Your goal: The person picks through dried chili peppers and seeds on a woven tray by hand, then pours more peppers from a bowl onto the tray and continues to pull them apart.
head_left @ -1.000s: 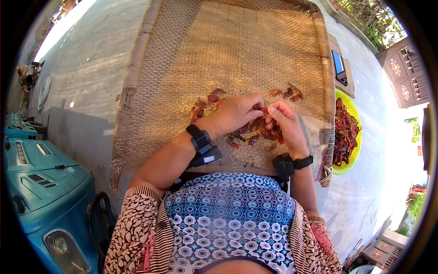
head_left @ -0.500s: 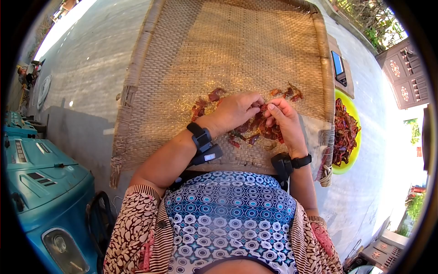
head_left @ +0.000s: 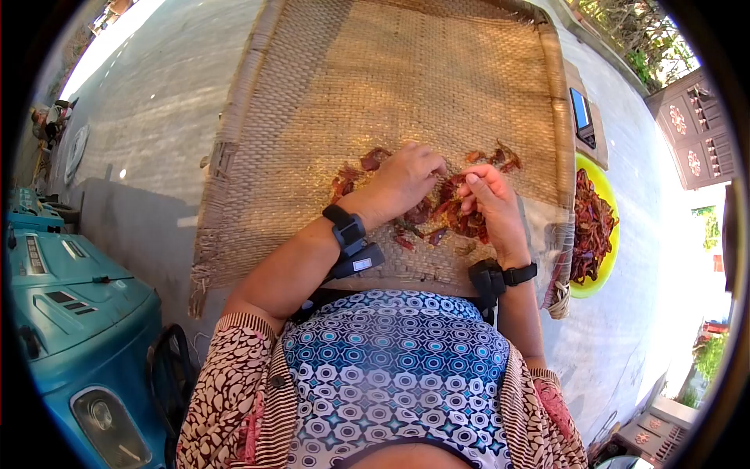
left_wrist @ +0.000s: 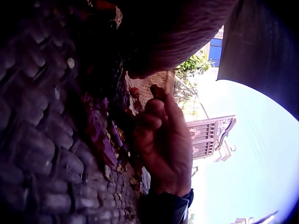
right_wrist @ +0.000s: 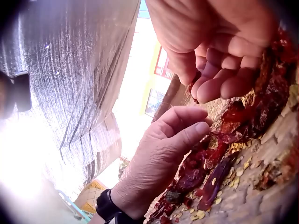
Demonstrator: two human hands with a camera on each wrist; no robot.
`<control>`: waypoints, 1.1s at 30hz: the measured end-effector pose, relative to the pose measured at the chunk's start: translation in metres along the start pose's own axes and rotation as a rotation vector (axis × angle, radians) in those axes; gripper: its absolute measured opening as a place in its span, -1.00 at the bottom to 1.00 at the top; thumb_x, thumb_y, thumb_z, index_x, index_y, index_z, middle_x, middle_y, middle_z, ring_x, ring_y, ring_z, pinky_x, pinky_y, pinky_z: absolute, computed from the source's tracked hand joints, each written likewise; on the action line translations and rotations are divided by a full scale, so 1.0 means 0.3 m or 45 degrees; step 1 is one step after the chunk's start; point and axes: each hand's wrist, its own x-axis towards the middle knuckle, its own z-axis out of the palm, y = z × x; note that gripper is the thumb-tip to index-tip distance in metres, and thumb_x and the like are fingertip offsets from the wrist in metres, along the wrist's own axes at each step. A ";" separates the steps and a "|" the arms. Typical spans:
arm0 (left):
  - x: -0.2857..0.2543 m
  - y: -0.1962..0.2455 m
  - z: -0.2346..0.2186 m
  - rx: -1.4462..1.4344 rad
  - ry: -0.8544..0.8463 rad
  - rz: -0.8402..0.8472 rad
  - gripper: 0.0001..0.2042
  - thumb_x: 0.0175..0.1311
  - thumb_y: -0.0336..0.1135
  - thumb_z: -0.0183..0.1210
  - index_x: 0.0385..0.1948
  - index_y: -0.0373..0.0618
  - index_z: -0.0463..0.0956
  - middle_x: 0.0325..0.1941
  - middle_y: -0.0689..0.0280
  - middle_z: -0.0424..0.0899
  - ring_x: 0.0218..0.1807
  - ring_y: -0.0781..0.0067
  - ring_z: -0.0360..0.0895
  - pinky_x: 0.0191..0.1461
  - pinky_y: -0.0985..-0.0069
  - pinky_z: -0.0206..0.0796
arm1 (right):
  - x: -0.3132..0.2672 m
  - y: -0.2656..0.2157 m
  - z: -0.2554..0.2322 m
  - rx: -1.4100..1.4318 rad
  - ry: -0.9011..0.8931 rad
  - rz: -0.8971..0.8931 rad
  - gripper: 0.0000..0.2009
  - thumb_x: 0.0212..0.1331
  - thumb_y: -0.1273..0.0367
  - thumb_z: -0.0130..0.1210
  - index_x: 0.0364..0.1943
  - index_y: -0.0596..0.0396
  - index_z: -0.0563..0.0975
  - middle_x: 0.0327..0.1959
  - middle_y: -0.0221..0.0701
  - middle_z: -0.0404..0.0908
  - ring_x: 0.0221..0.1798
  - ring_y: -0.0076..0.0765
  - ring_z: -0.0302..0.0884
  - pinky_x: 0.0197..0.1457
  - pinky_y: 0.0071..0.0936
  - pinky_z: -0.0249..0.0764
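My left hand [head_left: 400,186] hovers low over torn dried red chili peppers [right_wrist: 189,179]. In the right wrist view its thumb and forefinger tips stand slightly apart, with red chili skin just beyond them. My right hand [head_left: 494,207] is beside it, pinching a small dark red piece of dried chili [left_wrist: 158,92] between thumb and forefinger; its other fingers curl loosely. More chili pieces [head_left: 467,223] lie below both hands on a woven mat [head_left: 414,78], among scattered yellow seeds [right_wrist: 239,171].
A yellow basin [head_left: 612,199] heaped with whole dried chilies [head_left: 591,227] stands right of the mat. A phone [head_left: 581,117] rests on a board beyond it. Raised edges bound the mat, and a teal vehicle [head_left: 78,305] stands at the left.
Both hands were together at one chili piece. My left hand has since drawn a little left and away, opening a gap, while my right hand keeps its pinch.
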 end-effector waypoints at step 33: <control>-0.005 -0.004 -0.005 0.062 -0.002 0.008 -0.91 0.14 -0.45 0.19 -0.34 -0.14 0.49 -0.31 0.23 0.56 -0.15 0.15 0.45 -0.05 0.29 0.36 | 0.002 0.013 0.000 -0.055 -0.062 -0.015 -0.84 0.36 0.31 0.05 -0.10 0.05 0.50 -0.36 -0.52 0.56 -0.39 -0.68 0.47 -0.31 -0.69 0.41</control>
